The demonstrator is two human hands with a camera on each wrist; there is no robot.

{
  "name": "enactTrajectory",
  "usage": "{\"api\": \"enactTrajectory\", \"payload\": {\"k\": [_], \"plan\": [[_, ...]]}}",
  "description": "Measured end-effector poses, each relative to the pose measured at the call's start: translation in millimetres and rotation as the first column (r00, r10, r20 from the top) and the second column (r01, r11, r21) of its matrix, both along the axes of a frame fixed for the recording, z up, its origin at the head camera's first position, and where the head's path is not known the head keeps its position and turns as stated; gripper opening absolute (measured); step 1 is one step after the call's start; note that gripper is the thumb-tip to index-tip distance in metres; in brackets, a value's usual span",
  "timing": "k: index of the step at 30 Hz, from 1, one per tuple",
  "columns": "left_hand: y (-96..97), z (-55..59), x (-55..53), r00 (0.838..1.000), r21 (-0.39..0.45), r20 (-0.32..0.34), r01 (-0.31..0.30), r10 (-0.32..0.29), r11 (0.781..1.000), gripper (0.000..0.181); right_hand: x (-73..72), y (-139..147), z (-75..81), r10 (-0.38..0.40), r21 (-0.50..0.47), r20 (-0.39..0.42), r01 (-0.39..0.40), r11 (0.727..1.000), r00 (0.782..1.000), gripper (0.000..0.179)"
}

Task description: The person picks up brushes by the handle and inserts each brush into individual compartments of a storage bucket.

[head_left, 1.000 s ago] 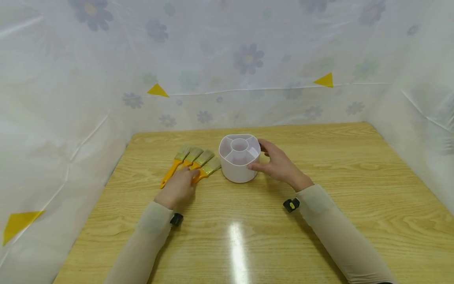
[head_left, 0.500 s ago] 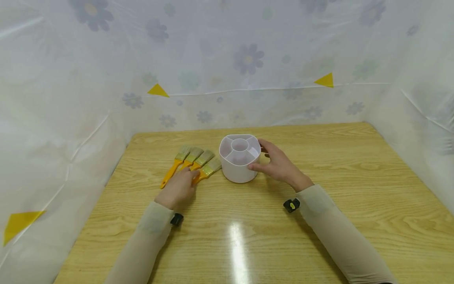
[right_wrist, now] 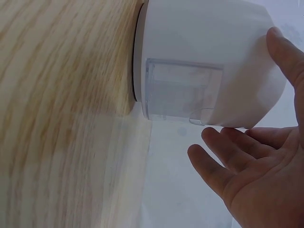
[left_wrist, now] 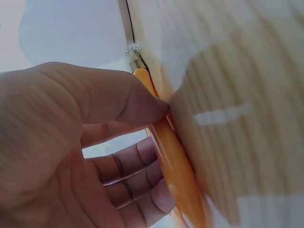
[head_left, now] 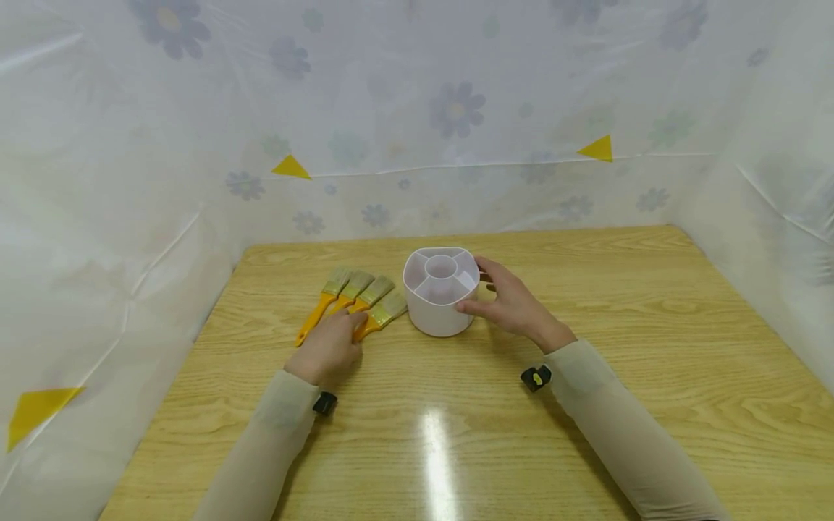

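Several paintbrushes (head_left: 337, 282) with orange handles and pale bristles lie fanned out on the table. My left hand (head_left: 326, 344) is over the handles, pinching the rightmost paintbrush (head_left: 384, 310) between thumb and fingers. In the left wrist view its orange handle (left_wrist: 173, 164) lies along the tabletop, with the thumb pressed on it. Just right of the brushes stands a round white divided organizer (head_left: 438, 318), upright, with a central ring. My right hand (head_left: 515, 300) grips its right side, thumb at the front and fingers behind. A clear drawer (right_wrist: 183, 90) shows on the organizer in the right wrist view.
A wood-grain table (head_left: 495, 434) carries everything. White plastic sheeting (head_left: 391, 94) with faint flowers rises behind it and on both sides. Yellow triangles (head_left: 291, 167) mark the sheeting. Black wrist straps or cameras (head_left: 536, 377) sit at both cuffs.
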State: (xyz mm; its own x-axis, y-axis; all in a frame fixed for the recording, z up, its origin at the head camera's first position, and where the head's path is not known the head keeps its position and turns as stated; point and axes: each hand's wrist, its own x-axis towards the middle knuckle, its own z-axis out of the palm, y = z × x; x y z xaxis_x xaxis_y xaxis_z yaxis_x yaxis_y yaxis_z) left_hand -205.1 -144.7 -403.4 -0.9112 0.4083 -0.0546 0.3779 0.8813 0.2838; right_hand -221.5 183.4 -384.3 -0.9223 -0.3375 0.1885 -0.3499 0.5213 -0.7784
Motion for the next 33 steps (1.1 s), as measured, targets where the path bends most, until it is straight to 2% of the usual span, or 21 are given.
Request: {"api": "enactTrajectory", "payload": {"k": [9,16,22,33], "plan": [[-0.5,2.6,0.5,1.0,-0.02,-0.001,0.027,-0.027,0.999,0.05,1.4,0.2,0.9,-0.002,0.004,0.011,0.002,1.0,1.0,0.091],[-1.3,4.1,1.1,0.999,-0.026,0.025,0.022,-0.021,0.999,0.044,2.1,0.3,-0.5,-0.011,-0.02,0.058,0.012,1.0,0.998,0.093],[-1.8,4.1,0.1,0.999,-0.031,0.027,0.024,-0.023,0.999,0.038,1.6,0.3,-1.8,-0.019,-0.027,0.064,0.021,0.999,0.998,0.094],[-3.0,3.0,-0.5,0.999,-0.009,0.043,0.024,-0.024,1.0,0.045,1.9,-0.5,-1.8,-0.009,-0.068,0.075,0.014,0.998,0.997,0.092]]}}
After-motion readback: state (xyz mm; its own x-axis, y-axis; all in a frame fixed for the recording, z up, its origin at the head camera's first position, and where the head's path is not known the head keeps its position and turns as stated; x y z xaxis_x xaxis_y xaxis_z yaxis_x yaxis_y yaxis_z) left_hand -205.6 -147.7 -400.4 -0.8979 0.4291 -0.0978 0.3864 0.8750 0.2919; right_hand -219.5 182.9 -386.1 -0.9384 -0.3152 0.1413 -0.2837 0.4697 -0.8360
